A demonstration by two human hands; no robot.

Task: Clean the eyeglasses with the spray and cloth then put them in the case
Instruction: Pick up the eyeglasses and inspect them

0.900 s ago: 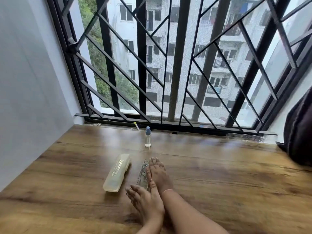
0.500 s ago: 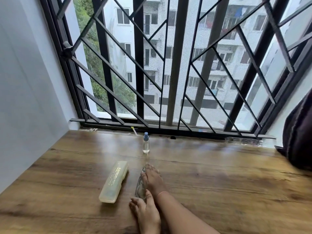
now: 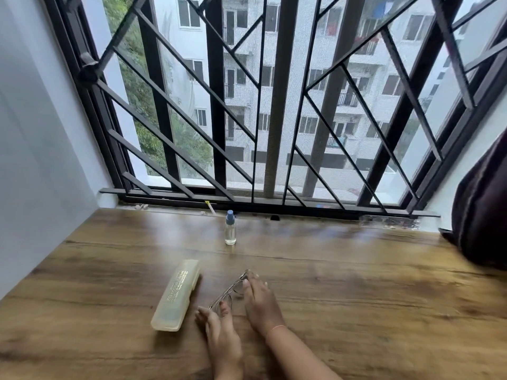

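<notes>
Thin clear-framed eyeglasses (image 3: 230,289) lie slanted just above the wooden surface between my two hands. My left hand (image 3: 219,331) pinches their near end with thumb and fingers. My right hand (image 3: 260,301) grips their far end with its fingertips. A closed pale yellow translucent case (image 3: 177,294) lies left of the glasses, close to my left hand. A small clear spray bottle (image 3: 230,228) with a blue cap stands upright farther back, near the window. No cloth is visible.
The wooden ledge (image 3: 356,297) ends at a black window grille (image 3: 274,105) at the back and a white wall (image 3: 35,160) on the left. A dark curtain or cloth bundle (image 3: 482,204) sits at the right edge.
My hands were stacked over the glasses and have spread apart. The glasses now show between them, held at both ends. The view has tilted slightly.
</notes>
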